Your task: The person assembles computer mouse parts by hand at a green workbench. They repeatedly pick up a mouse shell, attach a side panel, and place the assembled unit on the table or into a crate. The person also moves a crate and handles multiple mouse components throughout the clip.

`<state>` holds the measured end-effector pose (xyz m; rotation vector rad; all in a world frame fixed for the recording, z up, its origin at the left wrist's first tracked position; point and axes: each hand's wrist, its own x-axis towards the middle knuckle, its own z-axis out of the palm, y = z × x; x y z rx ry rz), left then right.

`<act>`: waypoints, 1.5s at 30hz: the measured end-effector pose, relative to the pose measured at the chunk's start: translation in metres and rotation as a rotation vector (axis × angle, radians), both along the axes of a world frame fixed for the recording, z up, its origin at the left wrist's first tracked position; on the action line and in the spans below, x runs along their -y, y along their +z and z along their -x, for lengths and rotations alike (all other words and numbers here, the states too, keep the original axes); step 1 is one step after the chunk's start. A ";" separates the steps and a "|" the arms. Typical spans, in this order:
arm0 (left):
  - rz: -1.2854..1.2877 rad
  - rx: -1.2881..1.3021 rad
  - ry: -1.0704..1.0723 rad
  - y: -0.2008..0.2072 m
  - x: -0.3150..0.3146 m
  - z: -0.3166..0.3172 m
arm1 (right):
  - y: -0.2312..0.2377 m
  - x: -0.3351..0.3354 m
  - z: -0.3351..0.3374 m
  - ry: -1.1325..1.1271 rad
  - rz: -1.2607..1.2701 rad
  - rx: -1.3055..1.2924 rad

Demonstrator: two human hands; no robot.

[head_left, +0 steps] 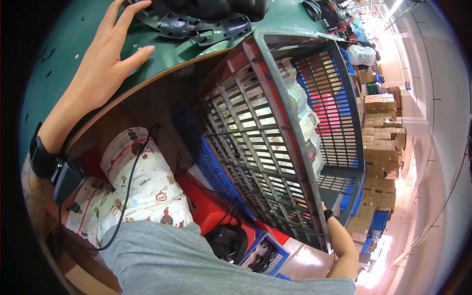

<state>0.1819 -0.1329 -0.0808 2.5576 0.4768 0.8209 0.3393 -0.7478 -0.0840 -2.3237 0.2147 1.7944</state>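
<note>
My left hand (105, 61) is over the green tabletop with thumb and fingers spread. Its fingertips reach the edge of a black moulded plastic part (169, 27), and I cannot tell whether they press on it. A large black slatted plastic crate (275, 83) stands tilted against the table's edge, with crumpled pale printed sheets (302, 105) inside. My right arm reaches up to the crate's lower rim. Only a sliver of my right hand (324, 207) shows there; the crate hides its fingers. A dark device with a black cable (125, 206) is at my left wrist.
Below the green table (59, 54) are a red plastic stool (196, 196), a black bag (228, 241) and a blue crate of dark parts (268, 258). A patterned cloth (147, 182) covers my lap. Stacked cartons (381, 142) and another person (362, 54) are off right.
</note>
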 end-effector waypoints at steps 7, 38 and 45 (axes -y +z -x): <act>0.043 -0.023 -0.003 0.004 0.004 0.000 | 0.006 -0.001 -0.002 -0.010 -0.016 0.004; 0.154 0.087 -0.092 -0.001 -0.004 0.004 | 0.225 -0.104 -0.167 0.197 0.195 0.367; 0.173 0.073 -0.074 0.002 -0.001 0.004 | 0.246 -0.138 -0.170 0.101 -0.075 0.433</act>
